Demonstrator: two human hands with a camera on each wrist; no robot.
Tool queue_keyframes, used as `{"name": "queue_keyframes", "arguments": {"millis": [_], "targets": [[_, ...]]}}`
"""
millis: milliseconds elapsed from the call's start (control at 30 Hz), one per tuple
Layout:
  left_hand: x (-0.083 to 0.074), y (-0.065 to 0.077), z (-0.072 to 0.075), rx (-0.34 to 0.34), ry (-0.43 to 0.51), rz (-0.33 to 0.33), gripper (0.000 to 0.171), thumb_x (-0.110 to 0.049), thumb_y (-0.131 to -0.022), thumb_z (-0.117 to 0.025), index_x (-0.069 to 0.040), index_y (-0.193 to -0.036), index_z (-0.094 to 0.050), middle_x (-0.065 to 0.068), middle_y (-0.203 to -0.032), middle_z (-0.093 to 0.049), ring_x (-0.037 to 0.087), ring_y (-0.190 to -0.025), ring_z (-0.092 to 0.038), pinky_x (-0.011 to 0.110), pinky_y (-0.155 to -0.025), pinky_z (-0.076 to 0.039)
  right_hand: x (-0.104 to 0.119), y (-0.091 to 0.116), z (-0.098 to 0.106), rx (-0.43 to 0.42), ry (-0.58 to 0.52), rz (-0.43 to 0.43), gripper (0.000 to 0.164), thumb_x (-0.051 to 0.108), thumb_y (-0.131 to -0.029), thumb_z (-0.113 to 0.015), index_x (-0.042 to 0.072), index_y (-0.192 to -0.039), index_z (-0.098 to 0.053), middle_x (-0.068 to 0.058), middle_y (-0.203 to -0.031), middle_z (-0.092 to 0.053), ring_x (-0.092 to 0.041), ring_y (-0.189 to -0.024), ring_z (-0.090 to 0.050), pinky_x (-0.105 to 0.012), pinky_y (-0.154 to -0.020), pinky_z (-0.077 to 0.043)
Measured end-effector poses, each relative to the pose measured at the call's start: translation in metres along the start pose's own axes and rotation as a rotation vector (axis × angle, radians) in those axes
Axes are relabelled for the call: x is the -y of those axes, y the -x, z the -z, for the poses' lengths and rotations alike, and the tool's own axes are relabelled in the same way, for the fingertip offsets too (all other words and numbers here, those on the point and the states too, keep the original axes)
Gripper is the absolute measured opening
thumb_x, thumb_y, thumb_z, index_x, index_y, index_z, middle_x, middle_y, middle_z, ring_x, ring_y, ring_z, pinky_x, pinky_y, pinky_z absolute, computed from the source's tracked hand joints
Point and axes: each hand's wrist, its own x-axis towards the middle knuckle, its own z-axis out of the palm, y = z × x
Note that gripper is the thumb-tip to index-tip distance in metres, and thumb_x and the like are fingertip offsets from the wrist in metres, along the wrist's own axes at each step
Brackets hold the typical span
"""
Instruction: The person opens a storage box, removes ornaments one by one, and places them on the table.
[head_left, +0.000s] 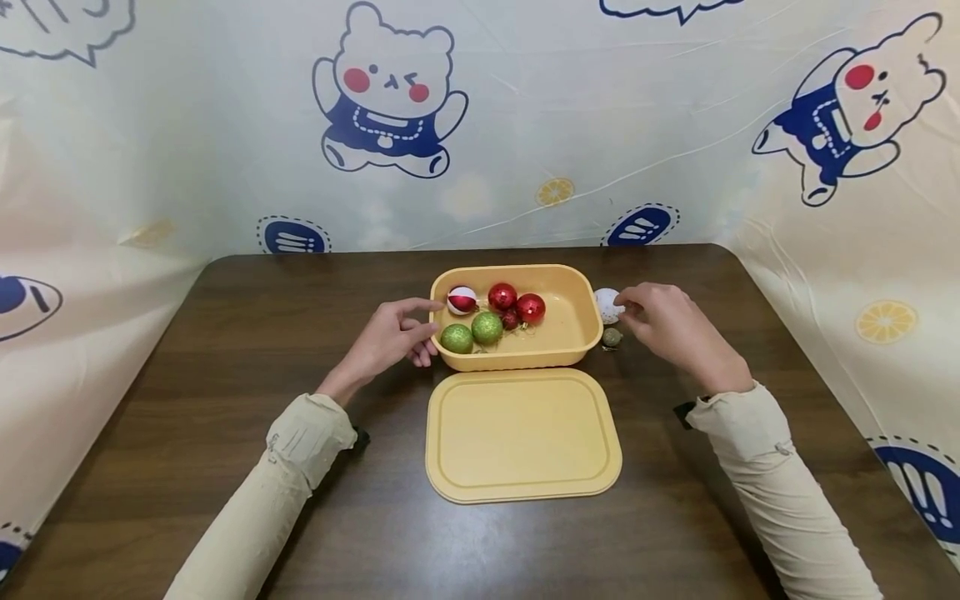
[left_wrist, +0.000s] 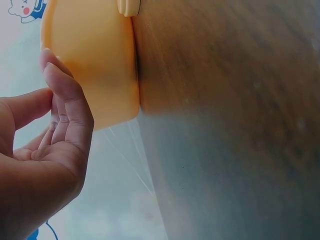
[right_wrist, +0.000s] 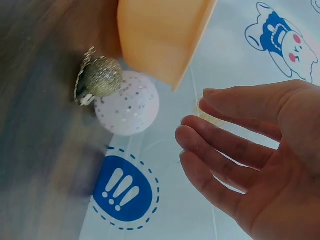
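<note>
A yellow plastic box (head_left: pixel 570 360) holds several Christmas ball ornaments: a red-and-white one (head_left: pixel 462 300), shiny red ones (head_left: pixel 502 297), a small dark red one (head_left: pixel 510 319) and two glittery green ones (head_left: pixel 487 327). At its left end, my left hand (head_left: pixel 390 336) touches the rim with relaxed fingers. Just right of the box lie a white speckled ball ornament (right_wrist: pixel 128 105) and a small gold glitter ornament (right_wrist: pixel 103 76). My right hand (head_left: pixel 675 327) is beside the white ball, its fingers loosely bent; the right wrist view shows a gap between fingertips and ball.
A flat yellow lid (head_left: pixel 523 435) lies on the dark wooden table (head_left: pixel 360 517) in front of the box. Behind the table and at its sides hangs a pale cloth (head_left: pixel 525 108) printed with cartoon bears.
</note>
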Motion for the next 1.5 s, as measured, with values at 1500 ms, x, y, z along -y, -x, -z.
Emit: {"name": "queue_keyframes", "arguments": {"millis": [1500], "targets": [[0.003, 0.000, 0.000, 0.009, 0.040, -0.010, 0.040, -0.005, -0.100, -0.059, 0.001, -0.138, -0.053, 0.034, -0.081, -0.066, 0.025, -0.056, -0.065, 0.037, -0.055, -0.059, 0.047, -0.045, -0.016, 0.048, -0.080, 0.074, 0.027, 0.005, -0.091, -0.070, -0.002, -0.116, -0.069, -0.018, -0.112, -0.069, -0.032, -0.100, -0.065, -0.047, -0.089, -0.054]]}}
